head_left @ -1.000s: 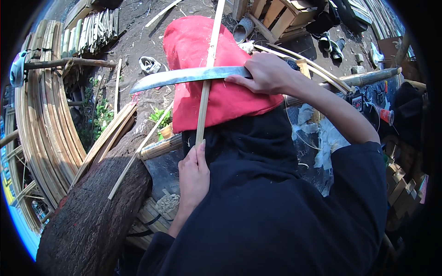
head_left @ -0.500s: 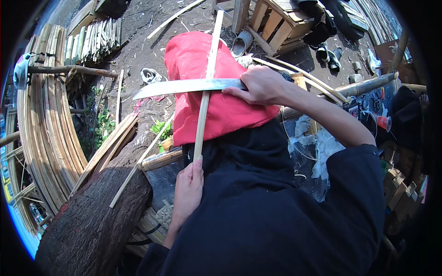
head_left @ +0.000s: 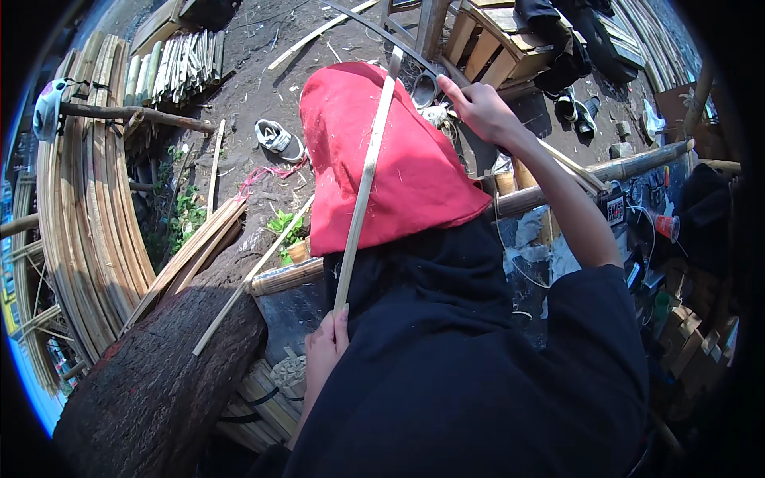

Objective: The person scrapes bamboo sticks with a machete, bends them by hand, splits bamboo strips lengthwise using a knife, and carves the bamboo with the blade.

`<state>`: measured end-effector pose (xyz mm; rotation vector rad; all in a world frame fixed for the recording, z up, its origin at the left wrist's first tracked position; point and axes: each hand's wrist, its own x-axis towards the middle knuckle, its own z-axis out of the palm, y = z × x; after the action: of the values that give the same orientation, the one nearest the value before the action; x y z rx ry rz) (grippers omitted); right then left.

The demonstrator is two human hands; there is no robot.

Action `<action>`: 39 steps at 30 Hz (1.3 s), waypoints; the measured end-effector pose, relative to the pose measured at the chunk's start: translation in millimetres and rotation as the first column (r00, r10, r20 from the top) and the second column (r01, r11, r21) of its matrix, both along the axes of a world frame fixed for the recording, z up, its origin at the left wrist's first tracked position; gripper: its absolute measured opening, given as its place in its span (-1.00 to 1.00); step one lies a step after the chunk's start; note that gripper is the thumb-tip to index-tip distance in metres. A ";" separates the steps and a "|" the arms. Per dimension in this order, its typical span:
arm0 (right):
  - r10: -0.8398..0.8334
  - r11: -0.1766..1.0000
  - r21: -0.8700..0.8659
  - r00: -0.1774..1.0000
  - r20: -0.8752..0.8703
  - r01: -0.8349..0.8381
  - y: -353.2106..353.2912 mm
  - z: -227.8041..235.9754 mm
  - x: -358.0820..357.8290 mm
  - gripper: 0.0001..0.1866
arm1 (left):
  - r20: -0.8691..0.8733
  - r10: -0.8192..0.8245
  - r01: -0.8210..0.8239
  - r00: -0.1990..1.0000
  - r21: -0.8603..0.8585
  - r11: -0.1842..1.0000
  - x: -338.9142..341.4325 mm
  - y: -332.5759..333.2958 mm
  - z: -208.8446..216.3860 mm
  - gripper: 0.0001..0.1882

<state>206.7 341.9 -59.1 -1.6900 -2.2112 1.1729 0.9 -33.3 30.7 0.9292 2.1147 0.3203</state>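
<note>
My left hand point(head_left: 324, 346) is closed around the near end of a thin pale bamboo strip point(head_left: 368, 171). The strip runs away from me over a red cloth point(head_left: 434, 187) draped across my lap, with small shavings scattered on the fabric. My right hand point(head_left: 484, 111) grips a machete, thumb stretched toward the blade; its handle is mostly hidden in my fist. Seen nearly edge-on, the long blade point(head_left: 382, 33) crosses at the strip's far end, pointing up and left. Whether blade and strip touch, I cannot tell.
A dark log point(head_left: 171, 350) lies at the left, with another strip point(head_left: 255, 275) leaning over it. Beyond stand bundled bamboo slats point(head_left: 100, 199). Ahead are a shoe point(head_left: 279, 140) and a wooden crate point(head_left: 494, 48). A bamboo pole point(head_left: 629, 166) and red cup point(head_left: 666, 227) are at right.
My right hand has carried the machete away from me, from the strip's middle to its far end, turning the blade edge-on. My left hand has drawn slightly nearer with the strip.
</note>
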 end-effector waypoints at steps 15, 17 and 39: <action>0.429 0.832 0.278 0.874 0.229 -0.481 -59.7 17.3 -10.2 -0.09 | -0.004 -0.086 0.085 0.996 0.237 0.968 -3.6 43.4 -19.4 -0.60; 0.315 0.888 0.296 0.934 0.169 -0.353 -45.7 8.8 -11.0 -0.10 | 0.034 -0.097 0.088 0.995 0.207 0.974 -4.5 41.3 -16.4 -0.61; -0.175 0.983 -0.063 0.982 -0.070 0.170 7.4 -9.8 12.6 -0.09 | 0.661 0.102 -0.177 0.744 0.047 0.983 -22.5 5.3 -37.8 -0.52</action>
<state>219.3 349.3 -69.0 -1.7863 -1.9611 1.2438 -21.5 -28.0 -7.1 0.5860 1.5112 0.7322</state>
